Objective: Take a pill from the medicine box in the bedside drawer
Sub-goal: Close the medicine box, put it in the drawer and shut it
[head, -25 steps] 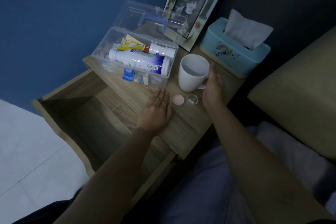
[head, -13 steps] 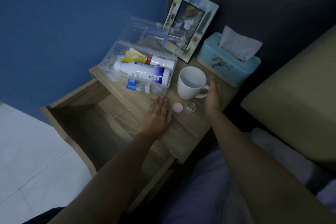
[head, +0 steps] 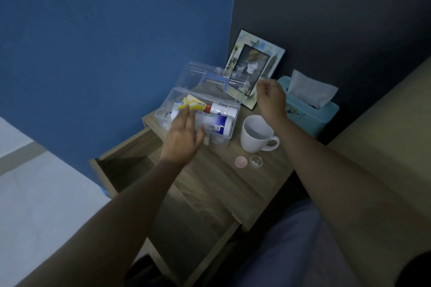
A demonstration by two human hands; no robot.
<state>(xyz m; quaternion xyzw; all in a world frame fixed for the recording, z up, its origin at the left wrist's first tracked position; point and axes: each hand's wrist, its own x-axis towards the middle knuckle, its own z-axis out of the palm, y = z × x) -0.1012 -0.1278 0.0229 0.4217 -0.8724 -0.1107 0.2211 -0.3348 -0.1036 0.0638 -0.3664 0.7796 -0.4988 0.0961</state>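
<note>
The left hand (head: 184, 133), fingers spread, is hovering over the medicine box (head: 233, 121); its bottles are lying lengthwise toward three o'clock. The right hand (head: 271, 98), loosely curled and empty, is waiting farther away.

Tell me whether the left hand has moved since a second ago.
Yes. The left hand was flat on the tabletop beside the pink cap; it has gone up and away from the cap, and now hovers over the open medicine box.

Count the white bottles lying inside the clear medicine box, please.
2. A small red-capped bottle lies behind, a big blue-labelled bottle lies in front; the left hand may hide others.
</note>
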